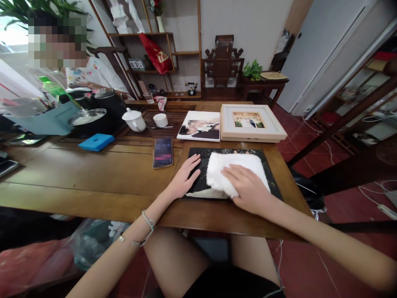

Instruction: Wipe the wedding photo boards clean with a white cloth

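While the left hand (185, 176) lay flat steadying the dark picture panel (273, 184), the right hand (248, 186) pressed its spread fingers on the white towel (235, 165), apparently mid-wipe, with the panel's far side likely next.

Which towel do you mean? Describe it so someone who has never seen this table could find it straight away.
Start at the long wooden table and go to its near right end, where a dark glossy photo panel lies flat. The white towel sits folded on that panel under the right hand. It is the only soft, fluffy white thing there; the neighbouring pictures are hard and flat.
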Demonstrator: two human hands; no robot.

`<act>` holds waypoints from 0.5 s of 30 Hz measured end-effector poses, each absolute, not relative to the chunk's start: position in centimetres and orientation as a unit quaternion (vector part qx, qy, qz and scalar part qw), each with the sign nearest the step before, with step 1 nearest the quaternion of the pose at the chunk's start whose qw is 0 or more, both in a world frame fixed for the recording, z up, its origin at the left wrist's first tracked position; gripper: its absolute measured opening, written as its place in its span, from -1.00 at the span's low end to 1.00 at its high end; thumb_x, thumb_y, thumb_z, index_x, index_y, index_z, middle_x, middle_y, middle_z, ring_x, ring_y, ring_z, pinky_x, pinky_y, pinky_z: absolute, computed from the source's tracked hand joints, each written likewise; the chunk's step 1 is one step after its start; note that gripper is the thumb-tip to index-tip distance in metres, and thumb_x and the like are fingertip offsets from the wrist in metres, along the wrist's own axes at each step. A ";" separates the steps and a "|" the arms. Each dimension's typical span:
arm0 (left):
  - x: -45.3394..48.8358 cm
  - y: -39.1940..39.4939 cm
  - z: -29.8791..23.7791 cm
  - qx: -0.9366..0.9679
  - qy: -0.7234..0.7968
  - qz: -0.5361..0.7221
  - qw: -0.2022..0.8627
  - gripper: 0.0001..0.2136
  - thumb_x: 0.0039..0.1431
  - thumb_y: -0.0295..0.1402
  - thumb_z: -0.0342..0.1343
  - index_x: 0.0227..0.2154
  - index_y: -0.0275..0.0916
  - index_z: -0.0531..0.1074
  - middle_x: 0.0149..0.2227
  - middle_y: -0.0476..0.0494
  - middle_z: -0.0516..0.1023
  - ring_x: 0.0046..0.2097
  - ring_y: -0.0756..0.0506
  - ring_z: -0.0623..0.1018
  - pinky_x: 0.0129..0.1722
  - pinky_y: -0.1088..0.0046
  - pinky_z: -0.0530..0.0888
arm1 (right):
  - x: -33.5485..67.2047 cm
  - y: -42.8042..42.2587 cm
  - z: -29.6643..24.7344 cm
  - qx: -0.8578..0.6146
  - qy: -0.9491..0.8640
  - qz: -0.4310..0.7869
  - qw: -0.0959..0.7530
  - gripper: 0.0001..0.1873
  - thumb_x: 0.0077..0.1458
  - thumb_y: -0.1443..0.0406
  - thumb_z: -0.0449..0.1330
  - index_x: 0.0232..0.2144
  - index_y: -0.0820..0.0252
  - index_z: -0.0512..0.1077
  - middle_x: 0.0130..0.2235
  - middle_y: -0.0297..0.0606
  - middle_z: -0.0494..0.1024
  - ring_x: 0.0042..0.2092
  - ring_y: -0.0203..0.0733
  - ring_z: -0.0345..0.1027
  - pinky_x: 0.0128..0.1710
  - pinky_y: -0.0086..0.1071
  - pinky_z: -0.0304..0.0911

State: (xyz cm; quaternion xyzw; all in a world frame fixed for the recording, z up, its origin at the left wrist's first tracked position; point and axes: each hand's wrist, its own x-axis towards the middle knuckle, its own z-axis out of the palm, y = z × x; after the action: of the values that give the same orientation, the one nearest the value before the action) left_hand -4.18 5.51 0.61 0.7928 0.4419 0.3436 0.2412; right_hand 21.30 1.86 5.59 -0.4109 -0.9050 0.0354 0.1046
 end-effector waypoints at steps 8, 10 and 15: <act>-4.5 5.8 0.2 0.807 0.428 0.346 0.216 -0.54 0.25 -0.22 0.03 0.19 -0.21 0.28 0.29 -0.31 0.22 0.33 -0.27 0.18 0.31 -0.03 0.11 | 18.0 10.1 7.0 -0.433 -0.882 0.090 0.165 -0.70 0.23 0.21 0.05 -0.21 0.32 0.49 -0.15 -0.04 0.55 -0.04 0.04 0.31 -0.02 -0.17 0.23; -4.5 5.8 0.1 0.806 0.438 0.337 0.213 -0.53 0.25 -0.21 0.03 0.17 -0.27 0.29 0.28 -0.36 0.22 0.31 -0.28 0.20 0.31 -0.02 0.11 | 15.9 11.2 6.9 -0.407 -0.892 0.096 0.169 -0.69 0.23 0.22 0.06 -0.20 0.36 0.48 -0.15 -0.02 0.55 -0.03 0.03 0.30 -0.01 -0.20 0.22; -4.5 5.7 0.1 0.803 0.450 0.326 0.216 -0.52 0.24 -0.21 0.02 0.17 -0.31 0.29 0.27 -0.38 0.22 0.31 -0.29 0.20 0.31 -0.01 0.11 | 14.1 12.2 6.0 -0.382 -0.900 0.105 0.181 -0.63 0.23 0.23 0.08 -0.02 0.39 0.42 0.04 0.00 0.48 0.10 -0.01 0.25 0.10 -0.20 0.16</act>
State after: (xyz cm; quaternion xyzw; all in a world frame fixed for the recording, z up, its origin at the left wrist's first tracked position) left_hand -4.54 5.71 0.10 0.8029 0.4499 0.3257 0.2165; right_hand 14.09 12.19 6.04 -0.3819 -0.9001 0.1055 0.1810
